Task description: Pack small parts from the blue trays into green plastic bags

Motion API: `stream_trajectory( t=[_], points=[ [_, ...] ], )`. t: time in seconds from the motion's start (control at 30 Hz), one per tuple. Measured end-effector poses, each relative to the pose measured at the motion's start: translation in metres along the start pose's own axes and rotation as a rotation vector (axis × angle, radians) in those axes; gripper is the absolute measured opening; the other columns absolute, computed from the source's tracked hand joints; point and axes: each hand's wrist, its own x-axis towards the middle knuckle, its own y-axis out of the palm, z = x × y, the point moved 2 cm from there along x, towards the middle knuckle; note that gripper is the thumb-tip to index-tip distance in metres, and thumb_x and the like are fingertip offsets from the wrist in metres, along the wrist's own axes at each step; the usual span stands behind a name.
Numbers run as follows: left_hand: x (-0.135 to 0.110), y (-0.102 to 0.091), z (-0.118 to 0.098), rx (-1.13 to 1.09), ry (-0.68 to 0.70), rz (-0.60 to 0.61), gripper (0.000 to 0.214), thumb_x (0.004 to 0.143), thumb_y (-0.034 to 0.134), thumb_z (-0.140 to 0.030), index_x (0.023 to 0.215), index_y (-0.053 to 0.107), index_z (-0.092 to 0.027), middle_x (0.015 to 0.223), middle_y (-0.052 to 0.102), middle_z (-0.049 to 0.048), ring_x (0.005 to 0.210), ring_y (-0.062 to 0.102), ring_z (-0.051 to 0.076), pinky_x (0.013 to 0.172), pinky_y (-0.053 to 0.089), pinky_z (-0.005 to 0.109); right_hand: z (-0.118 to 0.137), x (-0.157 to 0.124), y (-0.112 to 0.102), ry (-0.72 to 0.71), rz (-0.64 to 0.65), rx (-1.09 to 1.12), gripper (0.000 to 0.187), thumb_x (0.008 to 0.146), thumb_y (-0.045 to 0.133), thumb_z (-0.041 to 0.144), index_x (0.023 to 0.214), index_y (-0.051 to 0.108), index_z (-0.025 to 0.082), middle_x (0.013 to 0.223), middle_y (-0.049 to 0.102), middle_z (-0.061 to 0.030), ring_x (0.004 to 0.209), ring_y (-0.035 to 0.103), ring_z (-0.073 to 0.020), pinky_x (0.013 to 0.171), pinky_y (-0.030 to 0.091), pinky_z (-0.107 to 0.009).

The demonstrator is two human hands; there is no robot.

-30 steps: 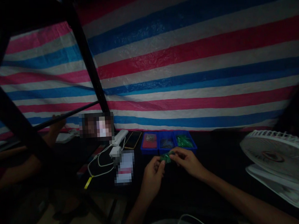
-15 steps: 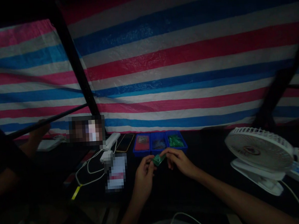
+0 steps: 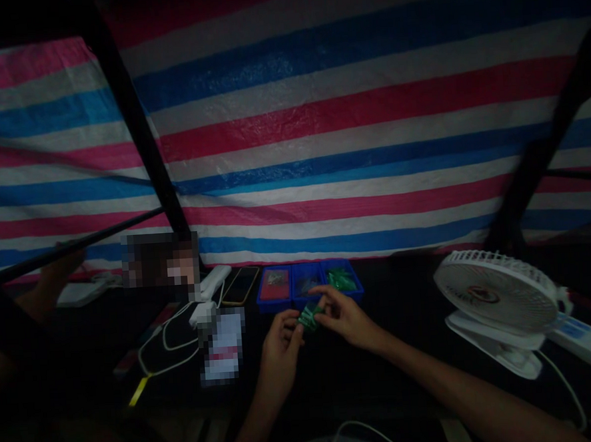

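Note:
A small, flat, glossy green piece [image 3: 309, 318] is held up between my hands above the black table; in the dim light its exact kind is unclear. My left hand [image 3: 280, 348] is closed on its left side, thumb in front. On its right side, my right hand [image 3: 349, 321] pinches the edge with thumb and fingers. Just beyond stand three joined blue bins. The left bin [image 3: 274, 306] has a reddish bottom with small silvery bits, the middle one holds dark, see-through pieces [image 3: 305, 285], and the right one holds green pieces [image 3: 342, 278].
A phone [image 3: 240, 286], a white power strip [image 3: 215, 281] and a charger with looped cable [image 3: 202, 315] lie left. A white clip fan [image 3: 497, 293] stands right, before another white strip [image 3: 590, 340]. Striped sheeting [image 3: 319, 119] hangs behind. Another person's arm [image 3: 53, 282] shows far left.
My right thumb and fingers have come together on the green piece's right side, where the forefinger reached over it before. The whole view has shifted slightly.

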Motion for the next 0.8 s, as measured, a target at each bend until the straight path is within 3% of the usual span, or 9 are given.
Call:
stream_trajectory(
  t=[0.07, 0.13, 0.23, 0.37, 0.53, 0.7, 0.8],
  points=[
    [-0.001, 0.0, -0.001, 0.029, -0.003, 0.011, 0.029, 0.093, 0.067, -0.041, 0.112, 0.066, -0.019, 0.096, 0.069, 0.0041, 0.075, 0.066, 0.015, 0.072, 0.054, 0.028, 0.006, 0.0, -0.005, -0.056, -0.064, -0.093, 0.033, 0.095, 0.071, 0.034, 0.127, 0.066, 0.026, 0.088, 0.064, -0.0001, 0.071, 0.055, -0.0161, 0.066, 0.043, -0.028],
    [-0.002, 0.001, -0.002, 0.035, -0.014, 0.017, 0.03, 0.094, 0.066, -0.042, 0.113, 0.066, -0.019, 0.094, 0.068, 0.0033, 0.075, 0.065, 0.015, 0.072, 0.054, 0.028, 0.014, 0.001, -0.018, -0.163, -0.258, -0.202, 0.015, 0.097, 0.068, 0.032, 0.109, 0.073, 0.024, 0.091, 0.067, -0.003, 0.077, 0.059, -0.0194, 0.073, 0.046, -0.032],
    [-0.003, 0.003, -0.002, 0.041, -0.029, 0.03, 0.031, 0.093, 0.066, -0.043, 0.114, 0.066, -0.019, 0.093, 0.066, 0.003, 0.075, 0.064, 0.016, 0.071, 0.054, 0.028, 0.021, 0.0, -0.043, -0.259, -0.521, -0.368, 0.015, 0.101, 0.063, 0.032, 0.105, 0.075, 0.024, 0.09, 0.064, -0.0046, 0.078, 0.058, -0.0217, 0.073, 0.046, -0.035],
    [-0.004, 0.003, -0.001, 0.068, -0.023, 0.038, 0.03, 0.095, 0.063, -0.041, 0.116, 0.065, -0.019, 0.095, 0.066, 0.0041, 0.075, 0.064, 0.016, 0.07, 0.053, 0.028, 0.022, 0.0, -0.071, -0.319, -0.64, -0.571, 0.018, 0.103, 0.058, 0.029, 0.108, 0.073, 0.023, 0.09, 0.062, -0.0053, 0.085, 0.061, -0.0243, 0.079, 0.05, -0.038],
    [-0.006, 0.004, -0.004, 0.117, -0.022, 0.066, 0.03, 0.098, 0.06, -0.043, 0.116, 0.065, -0.02, 0.093, 0.066, 0.0032, 0.076, 0.063, 0.016, 0.072, 0.052, 0.028, 0.01, 0.004, -0.08, -0.292, -0.599, -0.762, 0.02, 0.105, 0.051, 0.028, 0.111, 0.069, 0.022, 0.108, 0.068, -0.0103, 0.104, 0.065, -0.0272, 0.095, 0.05, -0.041],
    [-0.007, 0.003, -0.004, 0.184, -0.018, 0.078, 0.031, 0.098, 0.059, -0.044, 0.117, 0.065, -0.02, 0.095, 0.067, 0.0042, 0.078, 0.063, 0.017, 0.073, 0.052, 0.028, -0.012, 0.011, -0.07, -0.117, -0.268, -1.046, 0.027, 0.107, 0.047, 0.032, 0.102, 0.071, 0.021, 0.103, 0.072, -0.0105, 0.095, 0.063, -0.0279, 0.085, 0.048, -0.041],
    [-0.007, 0.003, -0.005, 0.197, -0.02, 0.083, 0.032, 0.098, 0.059, -0.045, 0.118, 0.066, -0.02, 0.095, 0.068, 0.0044, 0.078, 0.064, 0.017, 0.073, 0.052, 0.029, -0.015, 0.011, -0.067, -0.074, -0.244, -1.135, 0.03, 0.108, 0.048, 0.04, 0.1, 0.071, 0.023, 0.104, 0.074, -0.0093, 0.1, 0.061, -0.0303, 0.087, 0.045, -0.043]
  ],
)
